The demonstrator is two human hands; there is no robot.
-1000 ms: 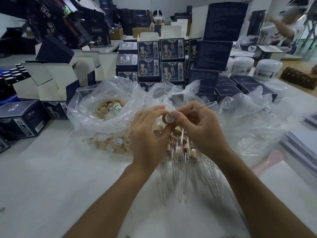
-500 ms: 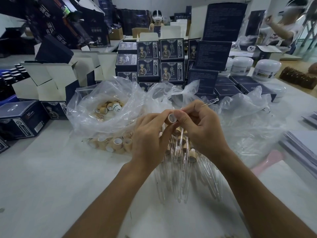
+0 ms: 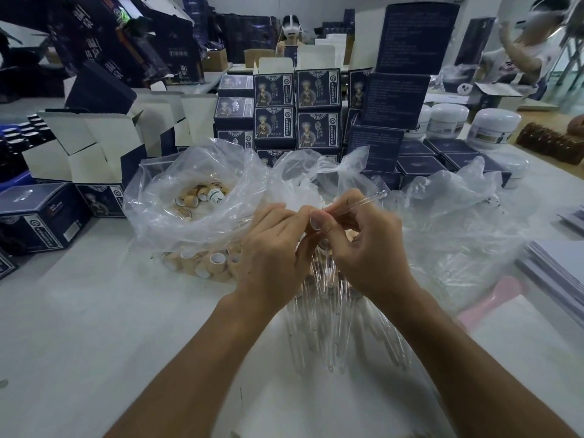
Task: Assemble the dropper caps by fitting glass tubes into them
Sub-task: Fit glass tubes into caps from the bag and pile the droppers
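My left hand [image 3: 271, 257] and my right hand [image 3: 363, 245] meet fingertip to fingertip above the table. A thin glass tube [image 3: 363, 202] sticks out up and to the right from my right hand's pinch. The dropper cap between my fingers is almost wholly hidden by my left fingers and right thumb. Under my hands lies a heap of assembled droppers [image 3: 325, 314], their glass tubes pointing toward me. Loose tan dropper caps [image 3: 208, 263] lie at the left, more of them inside a clear plastic bag [image 3: 196, 197].
Dark blue product boxes [image 3: 297, 112] are stacked behind the bags, open cartons [image 3: 82, 143] at the left, white jars [image 3: 493, 128] at the back right. Crumpled clear plastic [image 3: 458, 222] covers the right. A pink object [image 3: 493, 301] and stacked sheets [image 3: 556, 273] lie at the right edge. People sit behind.
The cap, visible between my fingertips before, is now covered by them. The glass tube's free end shortened, then shows longer again, pointing up to the right.
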